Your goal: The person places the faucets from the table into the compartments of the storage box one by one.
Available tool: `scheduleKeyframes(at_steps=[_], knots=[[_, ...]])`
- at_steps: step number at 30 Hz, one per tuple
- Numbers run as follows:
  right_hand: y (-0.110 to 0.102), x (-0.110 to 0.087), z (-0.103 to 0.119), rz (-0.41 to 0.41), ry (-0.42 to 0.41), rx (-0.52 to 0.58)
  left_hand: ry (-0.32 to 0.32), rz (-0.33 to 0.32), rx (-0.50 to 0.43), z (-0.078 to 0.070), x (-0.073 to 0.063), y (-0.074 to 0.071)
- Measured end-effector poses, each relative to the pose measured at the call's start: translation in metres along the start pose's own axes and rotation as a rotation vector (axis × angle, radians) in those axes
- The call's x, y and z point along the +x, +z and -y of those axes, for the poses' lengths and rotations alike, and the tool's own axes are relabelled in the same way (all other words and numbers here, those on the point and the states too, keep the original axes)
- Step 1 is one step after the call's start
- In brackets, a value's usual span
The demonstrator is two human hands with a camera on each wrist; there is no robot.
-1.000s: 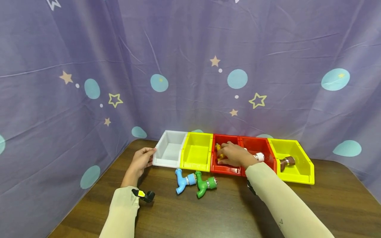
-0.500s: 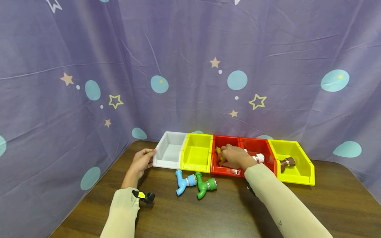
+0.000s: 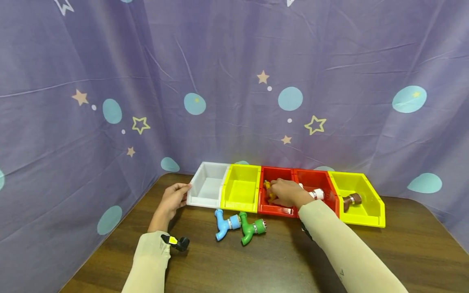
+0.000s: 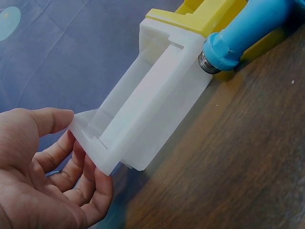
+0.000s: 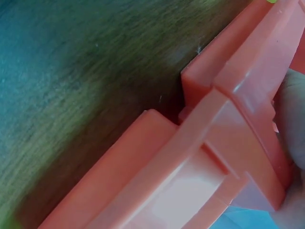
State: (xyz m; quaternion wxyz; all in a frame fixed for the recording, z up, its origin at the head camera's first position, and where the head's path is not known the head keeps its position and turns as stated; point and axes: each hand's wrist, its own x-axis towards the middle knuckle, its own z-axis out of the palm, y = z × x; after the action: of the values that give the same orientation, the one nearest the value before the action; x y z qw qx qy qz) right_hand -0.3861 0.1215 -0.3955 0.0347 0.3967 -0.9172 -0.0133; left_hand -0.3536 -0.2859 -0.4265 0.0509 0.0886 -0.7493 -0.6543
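My left hand (image 3: 173, 198) pinches the left edge of the white bin (image 3: 203, 202), with the thumb on top and fingers below in the left wrist view. My right hand (image 3: 287, 192) reaches into the left red bin (image 3: 276, 210), its fingers around a yellow tap (image 3: 267, 185). Part of that tap shows left of the fingers; the rest is hidden under the hand. In the right wrist view only red bin rims (image 5: 157, 167) and a bit of the hand appear. A blue tap (image 3: 226, 223) and a green tap (image 3: 253, 228) lie on the table before the bins.
A yellow bin (image 3: 239, 205) stands between the white and red ones. The second red bin (image 3: 311, 176) holds a white tap (image 3: 318, 194), and a brown tap (image 3: 352, 200) lies in the right yellow bin (image 3: 366, 220). Behind them hangs a purple curtain (image 3: 234, 134).
My right hand has dipped slightly in the red bin, and its fingers have closed in around the yellow tap. The left hand stays on the white bin.
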Motion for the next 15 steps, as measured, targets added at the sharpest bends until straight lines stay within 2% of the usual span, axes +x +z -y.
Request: scheduleKeyframes(at_steps=[9, 15], knots=[[0.007, 0.001, -0.001, -0.008, 0.016, -0.050, -0.005, 0.017, -0.011, -0.003, -0.001, -0.002], [0.003, -0.002, 0.001, -0.013, 0.021, -0.039, -0.003, 0.045, -0.009, -0.024, -0.021, 0.001]])
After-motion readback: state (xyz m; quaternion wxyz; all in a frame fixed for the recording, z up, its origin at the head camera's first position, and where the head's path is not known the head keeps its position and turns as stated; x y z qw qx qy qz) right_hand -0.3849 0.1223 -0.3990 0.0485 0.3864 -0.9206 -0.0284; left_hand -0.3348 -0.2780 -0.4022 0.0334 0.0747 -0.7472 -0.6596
